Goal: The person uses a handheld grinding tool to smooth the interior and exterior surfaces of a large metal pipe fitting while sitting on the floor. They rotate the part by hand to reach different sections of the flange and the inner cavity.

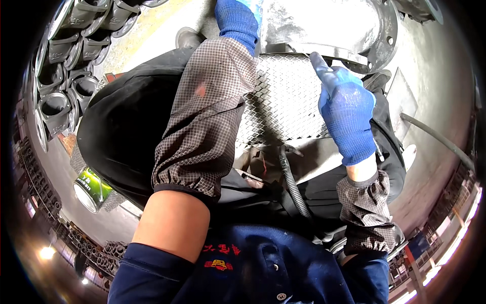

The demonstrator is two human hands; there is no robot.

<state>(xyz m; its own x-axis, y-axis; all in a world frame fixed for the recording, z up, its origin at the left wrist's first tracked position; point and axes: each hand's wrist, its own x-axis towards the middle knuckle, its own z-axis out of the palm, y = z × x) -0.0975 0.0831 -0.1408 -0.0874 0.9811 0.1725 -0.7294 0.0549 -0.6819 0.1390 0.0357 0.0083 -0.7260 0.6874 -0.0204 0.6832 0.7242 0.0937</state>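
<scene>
Both your blue-gloved hands are at the large grey cast-metal flanged pipe fitting [349,25].
Your right hand [347,114] lies open-fingered on its rim; your left hand [238,20]'s grip is hidden. It looks heavy, rigid; take the flange.

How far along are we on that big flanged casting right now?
Done: not clear from this view. In hand: the right hand rests fingertips on the grey flanged casting; the left hand reaches onto it, its grip cropped. Left: stacked dark castings wait at the left.

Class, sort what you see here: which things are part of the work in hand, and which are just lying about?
In use:
left hand
right hand
grey flanged casting
mesh sheet

Lying about:
green tin
stacked dark pipe fittings
black hose
</scene>
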